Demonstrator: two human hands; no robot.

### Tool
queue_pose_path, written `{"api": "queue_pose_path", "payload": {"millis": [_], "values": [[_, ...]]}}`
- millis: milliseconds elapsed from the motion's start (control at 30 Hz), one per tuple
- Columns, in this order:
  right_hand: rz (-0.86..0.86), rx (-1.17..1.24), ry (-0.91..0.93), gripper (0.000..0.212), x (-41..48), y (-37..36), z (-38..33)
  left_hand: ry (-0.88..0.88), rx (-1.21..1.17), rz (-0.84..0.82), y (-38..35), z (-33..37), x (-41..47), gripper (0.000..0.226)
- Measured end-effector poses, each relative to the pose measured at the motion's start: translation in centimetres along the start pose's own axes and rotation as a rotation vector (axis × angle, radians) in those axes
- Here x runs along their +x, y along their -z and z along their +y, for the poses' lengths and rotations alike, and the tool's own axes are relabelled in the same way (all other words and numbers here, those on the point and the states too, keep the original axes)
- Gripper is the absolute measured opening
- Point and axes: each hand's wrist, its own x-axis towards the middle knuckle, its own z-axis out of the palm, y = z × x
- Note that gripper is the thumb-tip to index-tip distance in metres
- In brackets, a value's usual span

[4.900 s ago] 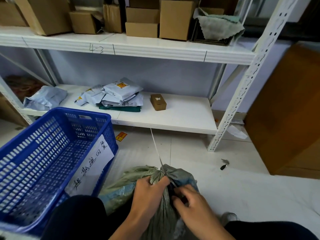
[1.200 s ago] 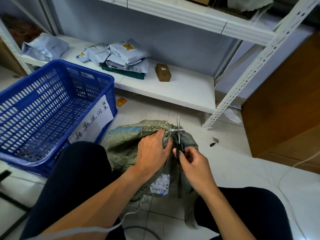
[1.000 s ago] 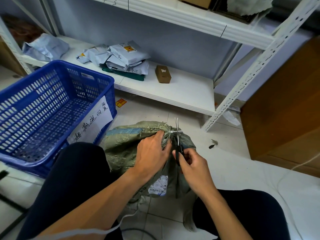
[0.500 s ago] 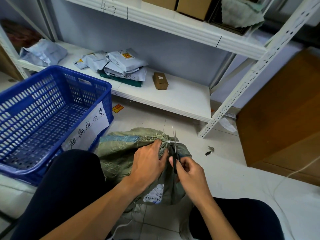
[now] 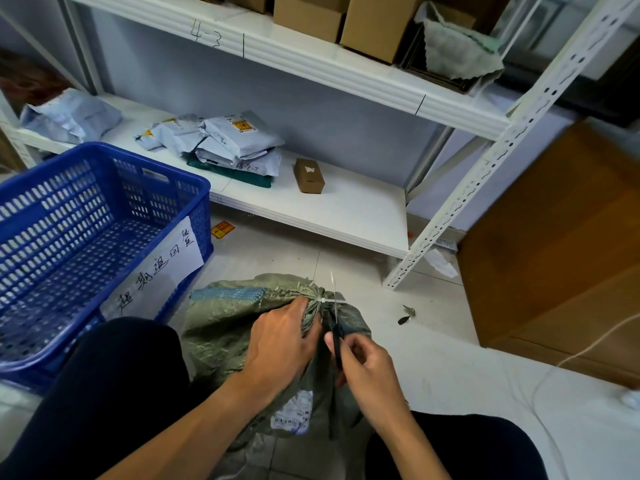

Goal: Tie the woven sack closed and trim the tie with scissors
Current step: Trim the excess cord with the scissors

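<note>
A green woven sack (image 5: 221, 327) lies on the floor between my knees, its neck bunched and cinched by a white tie (image 5: 327, 301). My left hand (image 5: 280, 341) grips the gathered neck just left of the tie. My right hand (image 5: 363, 365) holds black-handled scissors (image 5: 336, 327), with the thin blades pointing up across the tie's short tail. A white label (image 5: 292, 414) shows on the sack's lower side.
A blue plastic crate (image 5: 86, 237) with a handwritten paper sign stands at my left. White metal shelving (image 5: 311, 209) ahead holds grey mailer bags (image 5: 228, 140) and a small brown box (image 5: 309, 175). A large cardboard sheet (image 5: 561, 237) leans at right. A white cord (image 5: 554, 372) runs over the floor.
The long tie tail that stuck up 4.9 s ago is gone and my right hand now holds scissors at the tie. Over the last second the hands barely moved; the view tilted up.
</note>
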Motion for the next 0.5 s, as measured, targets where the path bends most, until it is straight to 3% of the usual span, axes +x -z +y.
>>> {"api": "queue_pose_path", "payload": {"millis": [267, 500], "values": [[-0.020, 0.099, 0.014, 0.056, -0.35, 0.27, -0.70, -0.021, 0.034, 0.010, -0.15, -0.12, -0.35, 0.019], [-0.040, 0.014, 0.046, 0.037, -0.41, 0.17, -0.42, 0.083, -0.022, -0.073, 0.51, 0.09, 0.04, 0.023]]}}
